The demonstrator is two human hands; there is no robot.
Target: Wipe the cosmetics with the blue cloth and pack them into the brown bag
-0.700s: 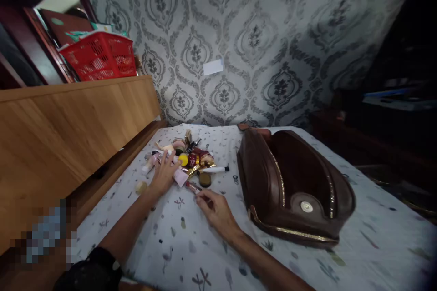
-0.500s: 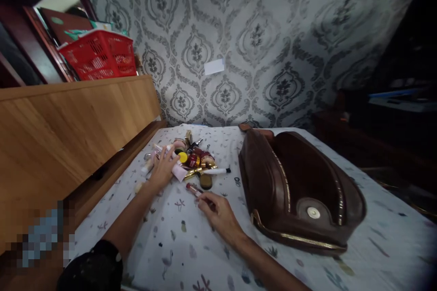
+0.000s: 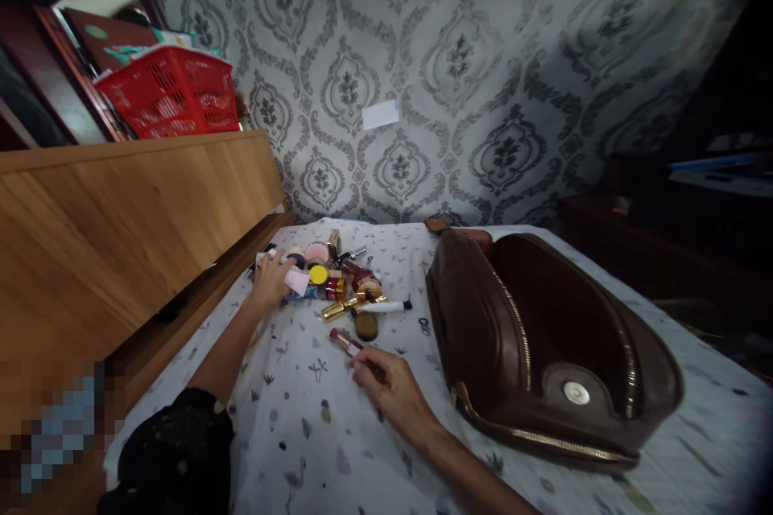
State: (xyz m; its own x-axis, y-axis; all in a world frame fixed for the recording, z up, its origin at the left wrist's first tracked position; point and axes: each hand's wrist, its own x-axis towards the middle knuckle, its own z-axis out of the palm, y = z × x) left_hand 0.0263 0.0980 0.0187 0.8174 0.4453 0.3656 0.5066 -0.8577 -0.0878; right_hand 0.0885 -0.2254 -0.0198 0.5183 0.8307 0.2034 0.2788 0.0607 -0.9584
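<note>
My left hand (image 3: 270, 287) is closed over a pale pink squeeze tube (image 3: 297, 282) at the left side of a cosmetics pile. Its fingers partly cover the tube. My right hand (image 3: 390, 386) pinches a slim lip gloss tube (image 3: 343, 339) with a red end, pointing up and left just above the sheet. Close by lie a round dark-lidded jar (image 3: 365, 327), a gold lipstick tube (image 3: 339, 309) and a white pen-like stick (image 3: 386, 306) with a black tip. Farther back are a yellow-lidded jar (image 3: 319, 274), a dark red jar (image 3: 335, 288) and a pink round compact (image 3: 317, 253).
A brown leather bag (image 3: 477, 322) stands unzipped to the right of my right hand. A wooden headboard (image 3: 181, 201) borders the bed on the left, with a red basket (image 3: 175, 92) above it. The patterned wall (image 3: 398, 169) closes off the back.
My left hand has moved left and slightly back, carrying the pale pink tube along. More of the pile now shows, including the pink compact. My right hand holds the lip gloss almost where it was.
</note>
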